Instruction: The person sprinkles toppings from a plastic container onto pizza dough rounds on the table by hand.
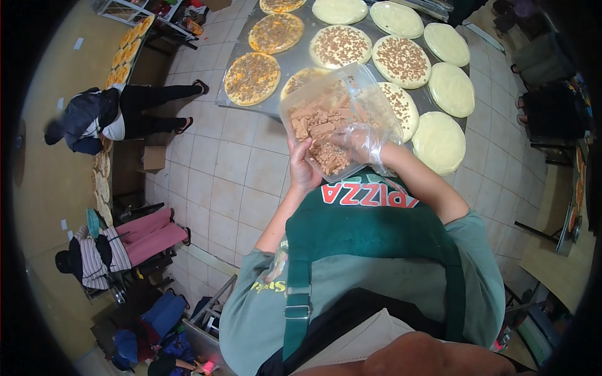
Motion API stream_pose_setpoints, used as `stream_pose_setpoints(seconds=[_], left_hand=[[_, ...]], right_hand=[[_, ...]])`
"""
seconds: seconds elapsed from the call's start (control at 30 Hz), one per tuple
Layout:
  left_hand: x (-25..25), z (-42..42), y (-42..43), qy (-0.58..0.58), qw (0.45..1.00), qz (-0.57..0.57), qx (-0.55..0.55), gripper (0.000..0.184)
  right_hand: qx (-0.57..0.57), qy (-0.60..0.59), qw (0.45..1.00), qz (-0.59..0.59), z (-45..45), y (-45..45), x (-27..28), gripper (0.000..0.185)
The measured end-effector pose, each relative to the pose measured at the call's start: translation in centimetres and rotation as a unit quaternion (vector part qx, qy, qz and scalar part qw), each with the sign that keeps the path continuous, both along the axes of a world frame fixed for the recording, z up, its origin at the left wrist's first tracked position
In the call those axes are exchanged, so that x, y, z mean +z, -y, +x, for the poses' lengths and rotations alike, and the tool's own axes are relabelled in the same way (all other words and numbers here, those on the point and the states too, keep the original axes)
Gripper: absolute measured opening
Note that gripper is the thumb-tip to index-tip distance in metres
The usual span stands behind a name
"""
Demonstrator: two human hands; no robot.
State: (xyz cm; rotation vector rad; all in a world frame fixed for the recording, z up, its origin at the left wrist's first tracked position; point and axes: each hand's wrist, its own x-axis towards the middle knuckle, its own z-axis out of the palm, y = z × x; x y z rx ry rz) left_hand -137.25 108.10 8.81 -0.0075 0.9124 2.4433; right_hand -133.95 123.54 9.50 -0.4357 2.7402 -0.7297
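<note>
A clear plastic tub (296,113) of brown crumbled topping (320,120) is tilted in front of my apron. My left hand (302,168) is closed on the tub's near left side, thumb over the rim. Inside the tub is my right hand (364,141), in a clear plastic glove; its fingertips are down among the brown pieces and I cannot make out their grip. Just beyond the tub, a pale pizza base (401,61) and another pizza base (340,47) carry scattered brown bits. A third such base (399,108) is partly hidden by the tub.
Plain pale bases (446,143) line the metal table's (467,122) right side. Pizzas with orange and brown topping (252,78) sit at its left. A person in dark clothes (100,119) stands at a wall counter on the left; another person in pink trousers (144,237) is nearer.
</note>
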Motion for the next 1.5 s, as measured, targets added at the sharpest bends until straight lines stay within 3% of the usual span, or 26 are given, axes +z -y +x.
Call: stream_pose_setpoints(seconds=[0.13,0.23,0.37,0.43,0.47,0.53,0.63,0.77,0.9,0.97,1.03,1.1,1.13,1.2,1.23,1.3,1.33,1.4,1.43,1.5], left_hand=[[-0.4,-0.2,-0.2,0.01,1.0,-0.006,-0.001,0.054],[-0.8,-0.3,-0.2,0.012,1.0,-0.003,0.003,0.054],[-1.2,-0.2,-0.1,0.064,0.997,-0.036,-0.005,0.057],[-1.4,-0.2,-0.1,0.075,0.996,-0.053,-0.003,0.056],[-1.5,-0.1,-0.2,0.087,0.994,-0.068,0.001,0.055],[-1.9,-0.4,-0.3,0.074,0.995,-0.072,-0.005,0.055],[-1.5,-0.5,-0.6,0.058,0.995,-0.086,-0.007,0.054],[-2.9,-0.9,-1.0,0.093,0.991,-0.09,-0.016,0.049],[-4.4,-1.9,-0.8,0.094,0.992,-0.074,-0.038,0.047],[-5.0,-2.7,-0.7,0.107,0.992,-0.054,-0.045,0.048],[-3.9,-2.6,-0.8,0.116,0.99,-0.065,-0.049,0.049],[-2.7,-2.4,-1.1,0.11,0.993,-0.05,-0.012,0.046],[-2.8,-2.5,-0.9,0.112,0.993,-0.046,-0.01,0.045],[-4.1,-2.9,0.0,0.126,0.991,-0.04,-0.017,0.045],[-4.7,-3.1,0.4,0.134,0.99,-0.034,-0.02,0.045],[-4.6,-3.2,0.8,0.141,0.989,-0.04,-0.009,0.046],[-4.7,-3.2,1.2,0.147,0.988,-0.039,-0.002,0.046],[-4.6,-3.4,1.8,0.153,0.987,-0.037,0.009,0.047],[-4.5,-3.4,2.1,0.159,0.986,-0.04,0.013,0.047],[-4.4,-3.5,2.3,0.172,0.984,-0.045,0.021,0.048]], right_hand=[[0.031,-0.056,0.996,-0.062,0.4,1.2,-0.9,0.05],[-0.004,0.087,0.996,-0.034,0.4,1.5,-1.7,0.043],[0.013,0.153,0.987,-0.051,0.4,0.7,-2.2,0.042],[0.039,0.226,0.96,-0.158,0.0,0.4,-2.7,0.042],[0.037,0.225,0.961,-0.159,0.0,0.3,-3.3,0.042],[0.06,0.233,0.926,-0.29,-0.1,0.3,-4.6,0.042],[0.049,0.262,0.918,-0.295,-0.5,0.3,-3.3,0.042],[0.008,0.244,0.929,-0.277,-0.4,-0.2,-2.3,0.038],[-0.113,0.113,0.967,-0.199,-0.2,-0.4,-3.6,0.022],[-0.205,0.049,0.932,-0.293,0.1,-0.8,-3.4,0.017],[-0.23,0.041,0.922,-0.31,0.2,-1.3,-2.4,0.015],[-0.32,0.186,0.779,-0.506,0.3,-2.1,-2.8,0.018],[-0.324,0.188,0.778,-0.504,0.5,-2.7,-2.8,0.018],[-0.361,0.184,0.611,-0.68,1.0,-4.2,-2.4,0.022],[-0.363,0.184,0.612,-0.679,1.3,-5.0,-2.4,0.022],[-0.398,0.125,0.562,-0.715,1.9,-7.2,-2.5,0.024],[-0.398,0.126,0.563,-0.713,2.4,-8.6,-4.4,0.024],[-0.396,-0.059,0.729,-0.555,3.4,-11.5,-9.5,0.024],[-0.393,-0.057,0.732,-0.554,3.7,-12.3,-9.4,0.024],[-0.569,0.088,0.473,-0.666,4.0,-13.8,-8.9,0.026]])
